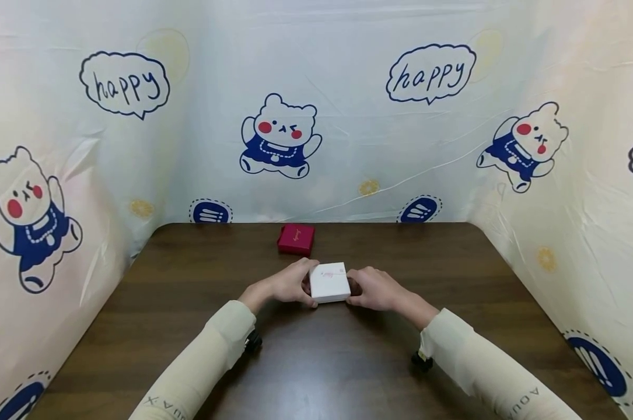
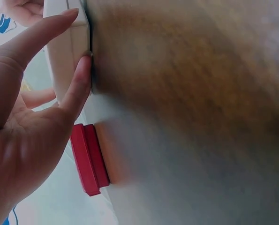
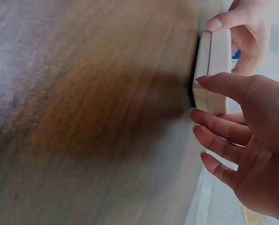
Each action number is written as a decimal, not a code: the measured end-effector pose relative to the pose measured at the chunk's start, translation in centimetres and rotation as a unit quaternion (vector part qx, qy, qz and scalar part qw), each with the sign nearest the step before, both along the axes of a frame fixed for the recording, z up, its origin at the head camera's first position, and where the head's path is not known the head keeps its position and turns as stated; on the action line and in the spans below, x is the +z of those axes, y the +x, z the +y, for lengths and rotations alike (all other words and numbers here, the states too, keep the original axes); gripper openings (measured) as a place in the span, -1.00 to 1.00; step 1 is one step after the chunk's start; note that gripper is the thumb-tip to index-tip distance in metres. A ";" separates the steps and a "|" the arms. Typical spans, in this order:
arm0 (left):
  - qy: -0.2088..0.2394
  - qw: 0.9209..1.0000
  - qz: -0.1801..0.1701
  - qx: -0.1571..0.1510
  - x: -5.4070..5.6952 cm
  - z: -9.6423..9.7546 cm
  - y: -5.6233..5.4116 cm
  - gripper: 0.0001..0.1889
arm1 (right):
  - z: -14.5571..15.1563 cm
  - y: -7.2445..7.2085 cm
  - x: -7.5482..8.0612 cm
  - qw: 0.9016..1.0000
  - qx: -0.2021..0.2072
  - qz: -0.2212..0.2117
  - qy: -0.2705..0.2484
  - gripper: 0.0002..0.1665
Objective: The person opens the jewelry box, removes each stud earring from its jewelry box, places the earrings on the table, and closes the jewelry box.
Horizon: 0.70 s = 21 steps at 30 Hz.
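A small white square lidded box [image 1: 330, 283] with faint pink script on top is held between both hands, flat at the middle of the table. My left hand [image 1: 290, 283] grips its left side, the thumb at the near corner and a finger against the side, as the left wrist view shows. From the right, my right hand [image 1: 376, 289] pinches the opposite side; in the right wrist view its thumb presses the near corner of the white box [image 3: 213, 70] and the other fingers spread loosely. Whether the box touches the table or sits just above it, I cannot tell.
A dark red box [image 1: 296, 239] with gold lettering sits behind the white box, slightly left, near the far edge of the brown wooden table [image 1: 216, 251]. A pale curtain [image 1: 348, 116] printed with cartoon bears surrounds the table at the back and both sides.
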<state>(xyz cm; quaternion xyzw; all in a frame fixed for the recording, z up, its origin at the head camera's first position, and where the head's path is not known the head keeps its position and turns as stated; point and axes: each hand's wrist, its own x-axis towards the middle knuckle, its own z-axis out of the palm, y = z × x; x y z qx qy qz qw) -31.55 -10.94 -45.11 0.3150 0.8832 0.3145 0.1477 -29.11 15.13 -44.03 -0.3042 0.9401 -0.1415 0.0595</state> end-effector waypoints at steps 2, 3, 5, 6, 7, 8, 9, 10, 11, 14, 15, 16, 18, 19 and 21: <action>-0.001 1.000 0.001 0.001 0.0 0.0 0.0 0.02 | 0.0 0.1 0.1 1.000 -0.001 0.005 0.007 -0.61; 0.001 1.000 0.001 0.001 -0.1 0.0 0.0 0.02 | 0.0 0.1 0.1 1.000 -0.003 0.005 0.011 -0.59; 0.001 1.000 0.001 0.003 -0.1 0.0 0.0 0.03 | 0.1 0.1 0.1 1.000 -0.009 0.001 0.020 -0.55; 0.001 1.000 0.002 0.004 -0.2 0.0 0.1 0.03 | 0.1 0.1 0.2 1.000 -0.013 -0.003 0.023 -0.52; 0.001 1.000 0.002 0.004 -0.2 0.0 0.1 0.04 | 0.1 0.0 0.3 0.999 -0.018 -0.006 0.027 -0.48; -0.001 1.000 0.002 0.005 -0.2 0.0 0.1 0.04 | 0.1 0.0 0.4 0.999 -0.023 -0.007 0.032 -0.43; 0.000 1.000 0.001 0.005 -0.2 0.0 0.1 0.05 | 0.1 -0.1 0.6 0.999 -0.027 -0.005 0.038 -0.37; 0.001 1.000 -0.001 0.006 -0.2 0.0 0.1 0.05 | 0.1 -0.1 0.8 0.999 -0.031 -0.003 0.042 -0.33; 0.002 1.000 -0.001 0.006 -0.3 -0.1 0.1 0.06 | 0.1 -0.2 1.0 0.998 -0.032 0.000 0.046 -0.28; 0.008 1.000 -0.006 0.005 -0.3 -0.1 0.1 0.07 | -0.1 -0.5 1.6 0.998 -0.030 0.011 0.052 -0.13; 0.011 1.000 -0.009 0.005 -0.3 -0.2 0.1 0.07 | -0.2 -0.5 1.7 0.998 -0.026 0.012 0.050 -0.09; 0.013 1.000 -0.014 0.006 -0.4 -0.2 0.1 0.07 | -0.3 -0.6 1.8 0.999 -0.021 0.011 0.048 -0.05; 0.018 1.000 -0.021 0.005 -0.5 -0.3 0.0 0.07 | -0.6 -0.7 1.9 0.999 -0.012 0.008 0.042 0.00; 0.019 1.000 -0.024 0.005 -0.5 -0.3 0.0 0.07 | -0.8 -0.7 2.0 0.999 -0.007 0.007 0.039 0.03; 0.021 0.999 -0.028 0.006 -0.7 -0.3 0.0 0.07 | -1.1 -0.8 2.0 0.999 0.003 0.007 0.037 0.06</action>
